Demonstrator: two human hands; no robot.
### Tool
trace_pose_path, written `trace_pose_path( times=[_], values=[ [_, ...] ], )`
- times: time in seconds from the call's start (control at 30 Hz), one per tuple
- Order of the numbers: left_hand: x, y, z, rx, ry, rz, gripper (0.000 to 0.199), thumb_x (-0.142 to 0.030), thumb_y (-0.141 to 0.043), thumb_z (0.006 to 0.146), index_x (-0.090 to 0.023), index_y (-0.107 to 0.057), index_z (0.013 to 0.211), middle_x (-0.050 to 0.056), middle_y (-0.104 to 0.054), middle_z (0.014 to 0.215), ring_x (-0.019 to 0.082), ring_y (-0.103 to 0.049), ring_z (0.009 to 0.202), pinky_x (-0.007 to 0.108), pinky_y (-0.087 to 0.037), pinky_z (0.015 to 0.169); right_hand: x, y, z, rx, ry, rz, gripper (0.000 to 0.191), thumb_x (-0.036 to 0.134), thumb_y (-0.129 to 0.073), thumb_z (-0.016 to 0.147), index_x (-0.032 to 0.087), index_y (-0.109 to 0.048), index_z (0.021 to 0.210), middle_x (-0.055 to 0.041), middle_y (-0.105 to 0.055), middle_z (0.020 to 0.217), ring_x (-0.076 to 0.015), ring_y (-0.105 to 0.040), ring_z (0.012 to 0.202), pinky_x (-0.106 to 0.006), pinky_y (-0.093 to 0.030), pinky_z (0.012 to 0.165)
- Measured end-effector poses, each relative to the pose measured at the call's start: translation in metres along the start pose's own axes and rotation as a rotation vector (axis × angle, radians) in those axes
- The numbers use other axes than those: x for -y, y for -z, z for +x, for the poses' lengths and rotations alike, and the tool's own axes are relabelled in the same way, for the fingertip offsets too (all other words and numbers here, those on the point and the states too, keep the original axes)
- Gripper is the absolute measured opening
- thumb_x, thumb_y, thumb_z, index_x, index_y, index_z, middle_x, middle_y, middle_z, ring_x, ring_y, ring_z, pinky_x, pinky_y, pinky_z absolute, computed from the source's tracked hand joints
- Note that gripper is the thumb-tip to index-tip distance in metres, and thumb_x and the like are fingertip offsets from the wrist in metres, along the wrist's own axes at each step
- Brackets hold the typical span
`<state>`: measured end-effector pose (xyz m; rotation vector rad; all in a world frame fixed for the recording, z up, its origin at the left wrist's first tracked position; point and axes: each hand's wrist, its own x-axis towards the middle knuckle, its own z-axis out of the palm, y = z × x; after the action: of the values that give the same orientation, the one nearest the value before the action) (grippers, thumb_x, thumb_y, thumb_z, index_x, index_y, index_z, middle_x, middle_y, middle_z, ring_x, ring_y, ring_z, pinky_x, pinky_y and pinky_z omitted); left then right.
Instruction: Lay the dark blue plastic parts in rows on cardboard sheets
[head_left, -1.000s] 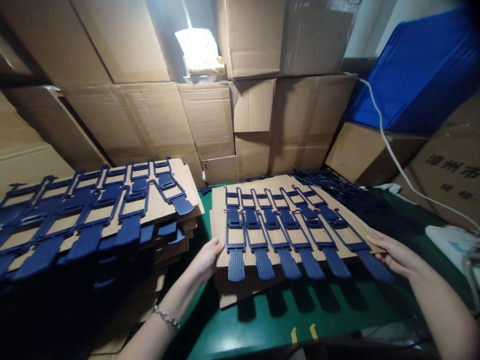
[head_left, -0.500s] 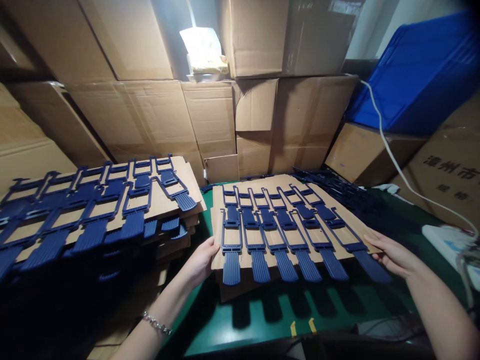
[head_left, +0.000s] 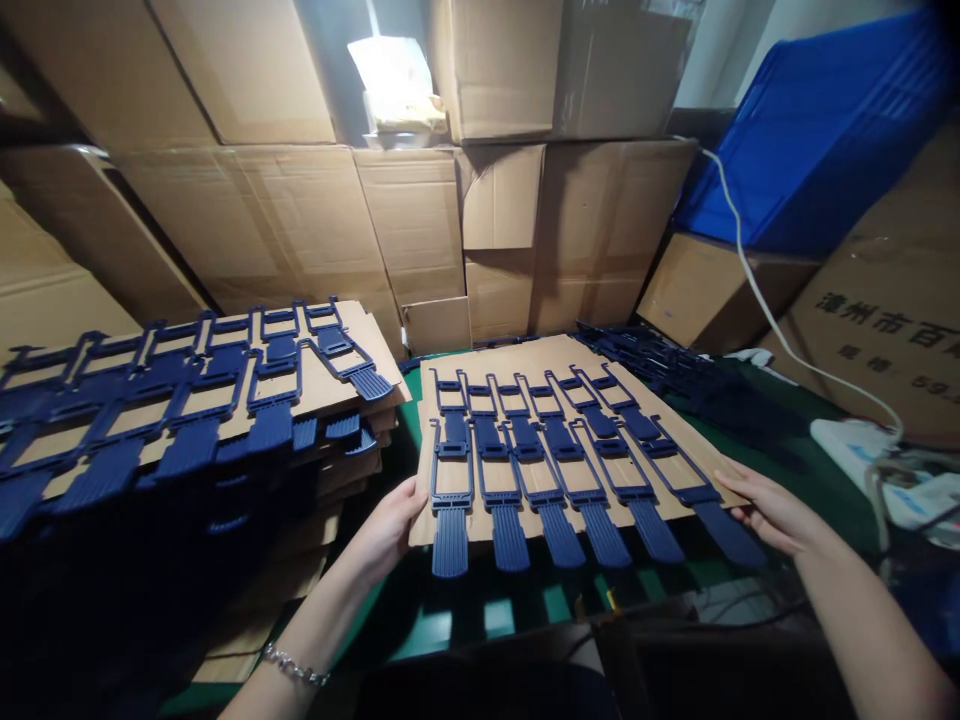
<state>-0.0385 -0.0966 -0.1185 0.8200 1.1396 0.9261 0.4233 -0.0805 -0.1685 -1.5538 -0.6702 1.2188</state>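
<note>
– Where's the cardboard sheet [head_left: 538, 477]?
– Right of the stack [head_left: 379, 345], bearing blue pieces [head_left: 562, 535]
– How's it held?
– Left hand [head_left: 394, 520] closes on the edge nearer the stack, right hand [head_left: 772, 508] closes on the far edge

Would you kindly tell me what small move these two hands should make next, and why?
Probably a level lift of the cardboard sheet: the left hand and right hand grip its near corners, and the blue parts overhang its near edge, so tilting might make them slide.
</note>
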Motion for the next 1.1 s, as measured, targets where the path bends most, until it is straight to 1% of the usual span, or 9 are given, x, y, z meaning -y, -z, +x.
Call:
trace_pose_path(
  times=[0.17,0.27,0.37,0.5,0.6,0.7,0.83,1.0,1.1],
  values=[
    [0.001,0.003,-0.005,0.003,0.002,0.04,0.053,-0.031,-0.068,0.07,-0.012,-0.05,0.117,0.011,-0.065,0.099,0.02,-0.063,0.077,0.025,-0.048,0.061,-0.005,0.005,-0.023,-0.016,0.0,0.029,0.037,0.018,-0.066,0.066,0.025,-0.06,0.102,-0.0014,-0.058,0.071,-0.0052,-0.043,0.042,-0.011,-0.033,0.03],
    [0.005,0.003,-0.008,0.011,0.003,0.043,0.055,-0.031,-0.069,0.069,-0.013,-0.05,0.117,0.011,-0.066,0.097,0.02,-0.063,0.074,0.025,-0.048,0.06,-0.009,0.009,-0.035,-0.026,0.004,0.025,0.036,0.018,-0.069,0.061,0.028,-0.062,0.096,-0.0015,-0.058,0.072,-0.0057,-0.043,0.043,-0.011,-0.033,0.03],
    [0.008,0.003,-0.011,0.02,-0.009,0.019,0.054,-0.03,-0.07,0.069,-0.013,-0.051,0.117,0.011,-0.066,0.096,0.018,-0.063,0.072,0.024,-0.048,0.059,-0.013,0.013,-0.043,-0.031,0.025,0.015,0.037,0.018,-0.071,0.058,0.029,-0.063,0.092,-0.0017,-0.057,0.073,-0.0056,-0.042,0.042,-0.011,-0.032,0.03],
    [0.006,0.001,-0.017,0.046,-0.013,0.008,0.05,-0.03,-0.067,0.072,-0.013,-0.052,0.116,0.01,-0.065,0.098,0.018,-0.063,0.075,0.024,-0.049,0.062,-0.015,0.02,-0.048,-0.007,0.033,0.018,0.034,0.02,-0.07,0.06,0.029,-0.062,0.092,-0.0015,-0.055,0.071,-0.0053,-0.041,0.042,-0.011,-0.032,0.03],
    [-0.001,-0.002,-0.02,0.095,-0.024,0.003,0.048,-0.03,-0.066,0.073,-0.014,-0.052,0.116,0.011,-0.064,0.102,0.018,-0.063,0.079,0.025,-0.05,0.065,-0.008,0.025,-0.05,-0.03,0.038,0.023,0.028,0.019,-0.068,0.063,0.027,-0.062,0.09,-0.0034,-0.057,0.075,-0.006,-0.044,0.044,-0.011,-0.032,0.03],
    [-0.016,-0.008,-0.021,0.111,-0.053,-0.009,0.045,-0.026,-0.065,0.074,-0.013,-0.052,0.115,0.011,-0.064,0.101,0.019,-0.064,0.079,0.024,-0.05,0.065,0.009,0.028,-0.051,-0.043,0.052,0.029,0.023,0.017,-0.066,0.066,0.025,-0.063,0.087,-0.0043,-0.057,0.075,-0.0058,-0.044,0.044,-0.01,-0.031,0.029],
    [-0.045,-0.02,-0.023,0.085,-0.093,-0.027,0.04,-0.019,-0.064,0.073,-0.011,-0.055,0.111,0.011,-0.066,0.094,0.018,-0.064,0.073,0.023,-0.051,0.061,0.047,0.024,-0.057,-0.049,0.093,0.05,0.016,0.013,-0.06,0.07,0.023,-0.063,0.083,-0.0027,-0.053,0.066,-0.0055,-0.042,0.04,-0.01,-0.03,0.028],
    [-0.084,-0.03,-0.03,0.031,-0.149,-0.012,0.032,-0.014,-0.058,0.077,-0.013,-0.058,0.109,0.008,-0.067,0.091,0.015,-0.063,0.066,0.022,-0.052,0.056,0.103,0.009,-0.064,-0.046,0.141,0.051,0.018,0.01,-0.056,0.072,0.022,-0.062,0.083,-0.0012,-0.052,0.063,-0.0034,-0.038,0.035,-0.008,-0.027,0.028],
    [-0.105,-0.03,-0.037,-0.013,-0.189,-0.012,0.032,-0.011,-0.056,0.077,-0.012,-0.059,0.109,0.009,-0.067,0.089,0.013,-0.062,0.058,0.019,-0.049,0.046,0.132,-0.005,-0.066,-0.024,0.148,0.002,0.015,0.011,-0.054,0.074,0.02,-0.06,0.084,-0.0015,-0.052,0.061,-0.0049,-0.04,0.037,-0.01,-0.032,0.03]
  ],
)
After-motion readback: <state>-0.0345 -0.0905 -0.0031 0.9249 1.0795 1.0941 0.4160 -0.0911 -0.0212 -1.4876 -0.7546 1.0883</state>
